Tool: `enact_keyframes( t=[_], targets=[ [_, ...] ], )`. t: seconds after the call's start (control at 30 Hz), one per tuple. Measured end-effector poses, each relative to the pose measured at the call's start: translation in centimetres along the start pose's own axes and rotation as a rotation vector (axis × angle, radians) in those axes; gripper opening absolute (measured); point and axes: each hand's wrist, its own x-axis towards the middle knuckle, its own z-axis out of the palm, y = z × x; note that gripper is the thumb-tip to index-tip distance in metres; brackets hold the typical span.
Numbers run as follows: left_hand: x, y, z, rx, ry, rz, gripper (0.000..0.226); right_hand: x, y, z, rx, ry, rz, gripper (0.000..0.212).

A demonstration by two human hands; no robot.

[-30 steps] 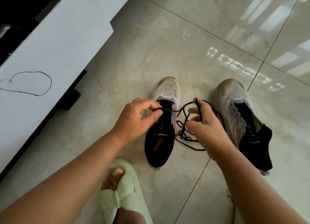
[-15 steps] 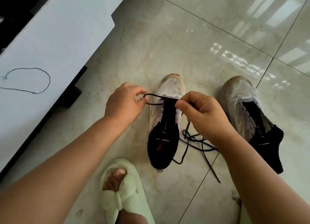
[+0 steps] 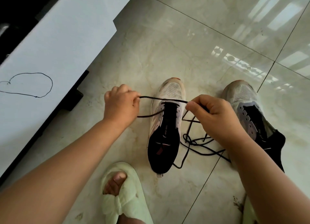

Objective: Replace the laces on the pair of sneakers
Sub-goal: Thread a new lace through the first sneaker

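A person's left hand [image 3: 120, 104] and right hand [image 3: 212, 116] each pinch a stretch of a thin dark shoelace [image 3: 165, 99], drawn taut over the front eyelets of a white mesh sneaker with a black lining [image 3: 165, 125] standing on the glossy marble-tiled floor [image 3: 192, 44]. Slack lace lies tangled just right of that sneaker. The matching second sneaker [image 3: 250, 116], unlaced, stands further right. A pale green fluffy slipper [image 3: 125, 197] sits below the sneaker; a white cabinet panel [image 3: 55, 49] lies to its left.

Bare, sleeveless forearms and hands; one foot wears a fluffy pale green open-toe slipper [image 3: 124, 197].
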Motion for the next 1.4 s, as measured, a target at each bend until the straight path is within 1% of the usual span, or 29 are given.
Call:
enact_keyframes(
  t=[0.03, 0.1, 0.17, 0.2, 0.23, 0.3, 0.33, 0.37, 0.43, 0.47, 0.5, 0.53, 0.6, 0.63, 0.7, 0.77, 0.83, 0.9, 0.97, 1.03, 1.1, 1.13, 1.23, 1.3, 1.4],
  targets=[
    [-0.2, 0.4, 0.0, -0.031, 0.006, 0.08, 0.033, 0.0, 0.0, 0.1, -0.001, -0.005, 0.003, 0.02],
    [-0.7, 2.4, -0.4, -0.114, 0.021, 0.342, 0.048, 0.0, -0.3, 0.5, -0.024, -0.026, -0.012, 0.019],
    [-1.2, 4.6, -0.4, -0.15, -0.014, 0.561, 0.046, 0.1, -0.7, 0.8, -0.044, -0.034, -0.04, 0.019],
    [-1.3, 5.5, -0.2, -0.156, -0.03, 0.629, 0.042, 0.2, -0.8, 0.9, -0.05, -0.031, -0.054, 0.019],
    [-1.3, 5.9, -0.1, -0.17, -0.037, 0.661, 0.037, 0.3, -0.8, 0.9, -0.055, -0.027, -0.064, 0.019],
    [-0.9, 5.4, -0.1, -0.164, -0.009, 0.623, 0.024, 0.3, -0.6, 0.6, -0.067, -0.027, -0.059, 0.018],
    [-0.6, 4.7, 0.0, -0.118, 0.012, 0.552, 0.018, 0.2, -0.4, 0.4, -0.075, -0.026, -0.047, 0.017],
    [-0.2, 3.9, -0.1, -0.042, 0.013, 0.445, 0.015, 0.1, -0.2, 0.1, -0.081, -0.022, -0.033, 0.017],
    [0.6, 2.2, -0.1, 0.188, -0.082, 0.19, 0.02, 0.0, 0.3, -0.2, -0.085, -0.004, -0.001, 0.017],
    [0.8, 1.5, 0.0, 0.277, -0.123, 0.109, 0.023, 0.0, 0.5, -0.2, -0.083, 0.002, 0.013, 0.018],
    [0.9, 1.0, 0.1, 0.299, -0.153, 0.076, 0.026, 0.0, 0.6, -0.2, -0.079, 0.001, 0.022, 0.018],
    [0.7, 1.1, 0.3, 0.248, -0.151, 0.108, 0.032, 0.0, 0.6, -0.1, -0.077, -0.005, 0.023, 0.018],
    [0.0, 2.8, 0.4, 0.042, -0.105, 0.301, 0.043, -0.1, 0.4, 0.2, -0.069, -0.021, 0.005, 0.017],
    [-0.3, 3.9, 0.3, -0.042, -0.107, 0.395, 0.044, -0.1, 0.2, 0.3, -0.059, -0.03, -0.012, 0.016],
    [-0.9, 5.9, 0.3, -0.103, -0.127, 0.517, 0.038, 0.0, 0.0, 0.5, -0.042, -0.039, -0.04, 0.015],
    [-0.8, 6.3, 0.2, -0.1, -0.081, 0.556, 0.025, 0.1, 0.1, 0.3, -0.071, -0.038, -0.033, 0.017],
    [-0.2, 5.8, -0.1, -0.046, -0.037, 0.492, 0.02, 0.3, 0.3, 0.0, -0.108, -0.059, 0.014, 0.019],
    [0.4, 5.3, -0.2, 0.012, -0.041, 0.409, 0.022, 0.3, 0.7, -0.4, -0.142, -0.108, 0.048, 0.018],
    [0.8, 5.3, 0.0, 0.034, -0.015, 0.378, 0.025, 0.3, 1.1, -0.3, -0.162, -0.121, 0.051, 0.017],
    [0.5, 5.5, 0.2, 0.027, 0.06, 0.333, 0.025, 0.2, 1.7, 0.0, -0.023, -0.053, 0.11, 0.015],
    [-0.3, 5.7, 0.4, -0.006, 0.14, 0.288, 0.015, 0.3, 2.2, 0.3, 0.176, 0.048, 0.215, 0.013],
    [-0.8, 5.8, 0.5, -0.016, 0.134, 0.291, 0.012, 0.4, 2.4, 0.5, 0.274, 0.07, 0.262, 0.013],
    [-1.9, 5.8, 1.5, -0.048, 0.01, 0.305, 0.012, 0.5, 2.8, 1.1, 0.528, 0.039, 0.324, 0.013],
    [-2.1, 6.0, 1.8, -0.113, -0.059, 0.227, 0.017, 0.6, 2.9, 1.7, 0.613, 0.014, 0.329, 0.016],
    [-1.8, 6.4, 2.1, -0.209, -0.092, 0.142, 0.018, 0.7, 3.1, 2.5, 0.666, 0.014, 0.331, 0.018]
  ],
)
